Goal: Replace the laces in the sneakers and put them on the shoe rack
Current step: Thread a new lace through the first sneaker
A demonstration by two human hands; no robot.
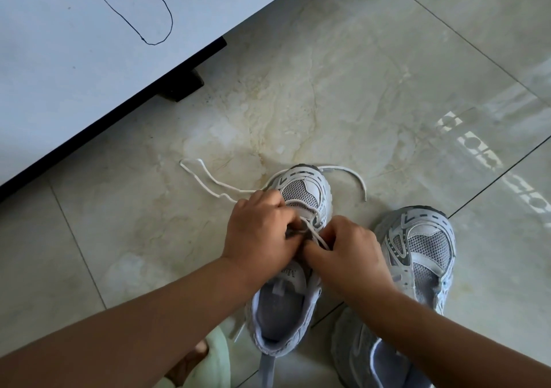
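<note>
Fingers of both hands curled in tight over the lace rows of the near sneaker (298,238). Left hand (259,232) pinches at the eyelets on its side; right hand (346,250) pinches the white lace (316,235) where it crosses the tongue. Exact fingertip contact hidden under the knuckles, can't tell which eyelet.

Sneaker: grey open mesh toe panel, smooth white-silver overlays, dashed stitch line round the toe cap, padded collar, pale insole. Sits on the floor directly under the fingers, toe pointing away from the person.

Lace is flat, woven, off-white. Loose ends trail past the fingertips: one long loop out to the left (205,179), one arc round the toe to the right (354,179).

Second sneaker (417,253) just right of the right hand, same build, no lace visible; heel cut off by the frame's bottom edge.

Floor (357,89): glossy marble-look tile, thin dark grout lines.

Beyond the fingers, up left: white matte cabinet panel (74,74) with a black pen loop drawn on it, dark base.

Pale green slipper (208,363) below the left forearm, mostly hidden.
</note>
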